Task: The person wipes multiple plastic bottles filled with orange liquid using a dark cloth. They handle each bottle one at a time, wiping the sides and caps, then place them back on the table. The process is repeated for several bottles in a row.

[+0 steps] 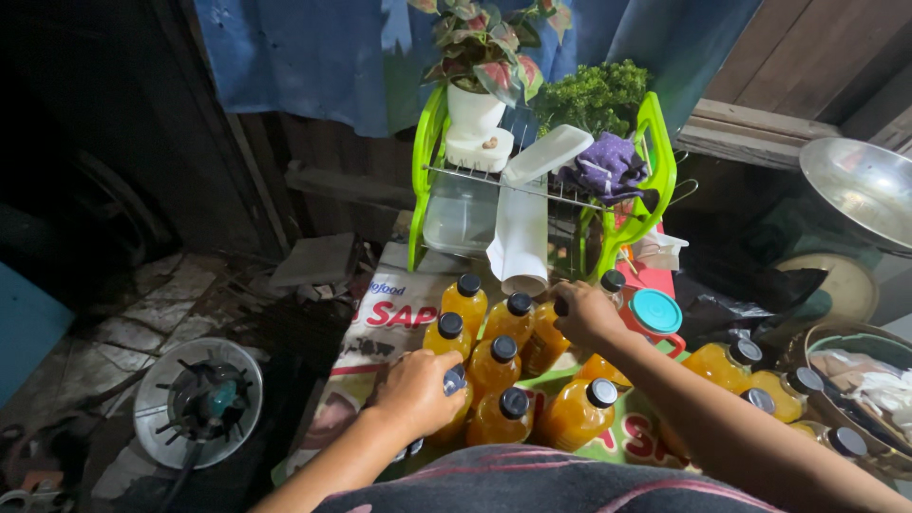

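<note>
I watch the left hand (418,389) close over a capped bottle (454,382) at the cluster's near edge; right hand (587,315) grips another bottle (545,340) at the back. Approx. a dozen orange bottles (503,366) already capped; none seen open.

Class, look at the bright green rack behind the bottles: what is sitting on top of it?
On the green rack sit a white pot with a red-green leafy plant, a white lid, a purple cloth and a bushy green plant. Whatever lies under the cloth is hidden.
</note>
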